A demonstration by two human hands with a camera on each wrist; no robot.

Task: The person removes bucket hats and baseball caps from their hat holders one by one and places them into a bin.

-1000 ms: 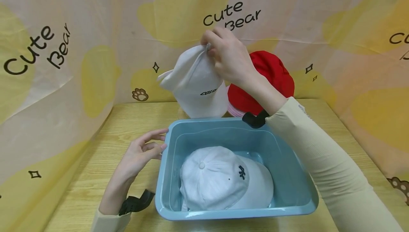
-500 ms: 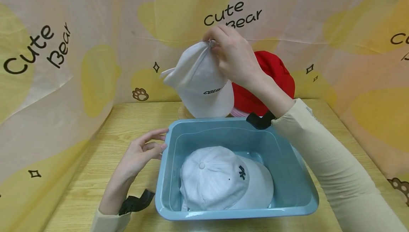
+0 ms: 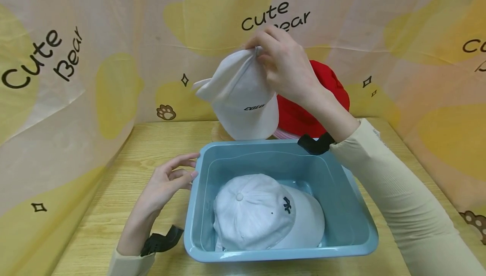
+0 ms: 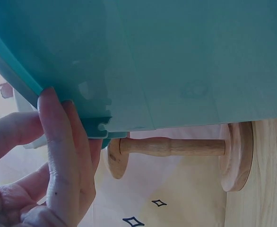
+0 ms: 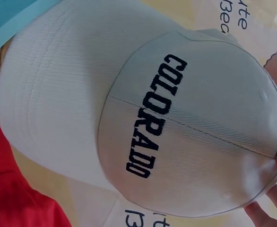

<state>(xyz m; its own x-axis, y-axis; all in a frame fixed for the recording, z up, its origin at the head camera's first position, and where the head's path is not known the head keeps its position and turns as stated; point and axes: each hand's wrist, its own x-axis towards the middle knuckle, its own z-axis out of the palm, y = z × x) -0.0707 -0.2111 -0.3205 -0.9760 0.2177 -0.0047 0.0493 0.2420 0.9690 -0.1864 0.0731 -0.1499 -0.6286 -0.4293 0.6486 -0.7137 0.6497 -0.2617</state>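
My right hand (image 3: pixel 284 63) pinches a white baseball cap (image 3: pixel 247 94) by the top of its crown, and the cap hangs with its brim down behind the basin. The right wrist view shows COLORADO in dark letters on this white cap (image 5: pixel 209 94), with fingertips at the crown's top. My left hand (image 3: pixel 167 181) touches the left rim of the blue plastic basin (image 3: pixel 192 212) with nearly straight fingers. In the left wrist view the fingertips (image 4: pixel 48 101) lie right at the rim. Another white cap (image 3: pixel 254 212), with a small dark emblem, lies crown up in the basin.
Behind the basin on the right is a red hat (image 3: pixel 330 86), with something pink and striped (image 3: pixel 282 134) below it. A wooden stand (image 4: pixel 169 146) with a round base shows beyond the basin in the left wrist view. Printed cloth (image 3: pixel 212 14) surrounds the wooden table (image 3: pixel 110 200).
My right hand has moved slightly up and to the right with the cap, which now covers more of the pink thing. The left hand, the basin and the cap inside have stayed put.
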